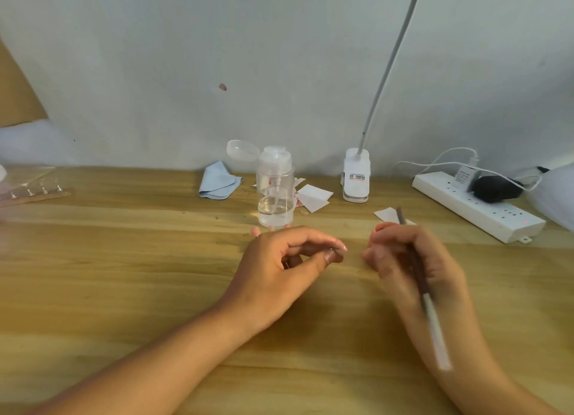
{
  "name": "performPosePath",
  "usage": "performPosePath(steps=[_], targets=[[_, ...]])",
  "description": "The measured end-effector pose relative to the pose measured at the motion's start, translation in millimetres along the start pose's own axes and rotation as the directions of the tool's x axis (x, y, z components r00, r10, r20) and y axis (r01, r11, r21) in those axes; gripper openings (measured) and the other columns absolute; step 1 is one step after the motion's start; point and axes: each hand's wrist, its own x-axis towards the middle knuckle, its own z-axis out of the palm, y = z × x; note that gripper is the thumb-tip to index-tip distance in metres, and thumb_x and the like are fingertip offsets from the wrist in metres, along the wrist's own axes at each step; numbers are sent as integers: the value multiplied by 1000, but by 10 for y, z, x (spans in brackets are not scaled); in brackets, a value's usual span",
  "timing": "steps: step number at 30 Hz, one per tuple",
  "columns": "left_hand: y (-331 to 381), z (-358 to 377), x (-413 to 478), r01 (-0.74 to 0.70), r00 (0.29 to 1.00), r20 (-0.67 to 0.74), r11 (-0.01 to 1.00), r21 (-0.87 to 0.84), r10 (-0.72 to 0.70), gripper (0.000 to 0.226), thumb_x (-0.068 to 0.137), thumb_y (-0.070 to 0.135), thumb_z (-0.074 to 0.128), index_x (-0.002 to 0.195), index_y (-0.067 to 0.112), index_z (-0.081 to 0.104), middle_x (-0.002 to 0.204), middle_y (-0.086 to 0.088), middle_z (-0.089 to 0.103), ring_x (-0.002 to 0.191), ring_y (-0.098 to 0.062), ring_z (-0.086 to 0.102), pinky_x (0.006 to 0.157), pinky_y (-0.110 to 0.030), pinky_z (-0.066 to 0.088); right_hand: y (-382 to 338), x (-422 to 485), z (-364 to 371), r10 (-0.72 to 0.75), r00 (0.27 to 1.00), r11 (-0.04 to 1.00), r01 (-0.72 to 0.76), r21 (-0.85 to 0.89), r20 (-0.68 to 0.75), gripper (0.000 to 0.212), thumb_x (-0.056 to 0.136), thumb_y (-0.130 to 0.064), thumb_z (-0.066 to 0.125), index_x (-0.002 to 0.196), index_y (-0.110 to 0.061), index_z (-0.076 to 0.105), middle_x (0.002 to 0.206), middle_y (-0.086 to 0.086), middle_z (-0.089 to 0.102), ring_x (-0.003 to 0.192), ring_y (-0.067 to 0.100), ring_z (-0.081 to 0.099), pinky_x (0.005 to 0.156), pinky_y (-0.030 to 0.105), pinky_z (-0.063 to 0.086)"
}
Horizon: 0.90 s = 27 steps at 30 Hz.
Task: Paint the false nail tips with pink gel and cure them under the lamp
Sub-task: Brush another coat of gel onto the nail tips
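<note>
**Wooden surface, white wall**

Your left hand pinches a small blurred item; your right hand grips one brush. Beyond your hands: one pump bottle, one clip lamp, one power strip. Far left: four nail tips.

nail tips: row on strip, far left | brush: slanted, blurred, held in right hand

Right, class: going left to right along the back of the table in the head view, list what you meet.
Strip of nail tips → blue cloth → clear pump bottle → clip lamp base → white power strip.
</note>
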Motion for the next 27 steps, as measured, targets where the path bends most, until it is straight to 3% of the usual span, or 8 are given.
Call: performPosePath(steps=[3,6,10,14,16,19,24,27], targets=[[105,11,-37,-17,999,31,1000,-23,17,21,92,13,69,99,31,74,91,16,76,91,-23,72,72,14,24,45,-41,27,-86,991,991,96,-97,102,43,75,10,75,104,-13,52,85,-4,65,73,17,64,67,31,53],[165,16,-55,-4,996,90,996,-91,12,21,92,10,68,101,27,74,93,13,77,94,-12,72,73,11,30,95,-41,21,-143,983,976,160,-146,117,52,72,5,79,105,-20,48,90,-13,62,74,17,64,67,36,53],[171,0,-58,44,991,128,996,-83,-33,22,93,15,67,112,25,65,91,9,78,98,-33,67,70,11,29,130,-34,24,-219,969,961,234,-143,116,58,69,9,79,103,-24,46,91,-14,64,73,13,66,67,30,54],[211,-47,-53,88,977,201,995,-54,-76,29,94,19,67,117,32,54,92,8,77,82,-36,60,76,-34,48,167,38,2,-194,968,967,216,-135,157,49,71,0,80,99,-25,49,86,-11,67,75,11,67,71,21,52],[206,-70,-44,78,972,220,997,4,-77,30,94,20,66,116,34,51,89,13,76,72,-23,56,72,-25,45,176,110,7,-58,983,998,63,-27,174,26,70,-14,71,89,-23,56,75,-5,69,68,9,66,70,28,50],[235,-107,-42,-11,971,237,983,184,-34,29,93,25,65,112,39,48,88,23,73,65,-1,58,76,-2,37,105,67,39,-149,978,978,168,-123,149,53,68,-18,74,99,-53,48,83,-12,67,79,12,65,73,29,52],[164,-390,38,-106,975,-101,815,570,197,29,70,43,59,96,39,45,85,18,59,73,0,53,59,-19,37,122,-45,22,-303,946,906,323,-274,112,60,74,-3,75,102,-42,39,103,-25,56,87,17,65,68,41,56],[-55,-641,144,122,978,-207,783,609,9,37,71,43,69,98,36,44,97,18,53,86,5,48,68,-16,37,109,-60,-2,-310,944,901,330,-280,117,45,78,-11,71,102,-33,39,106,-27,53,95,16,64,71,38,56]])
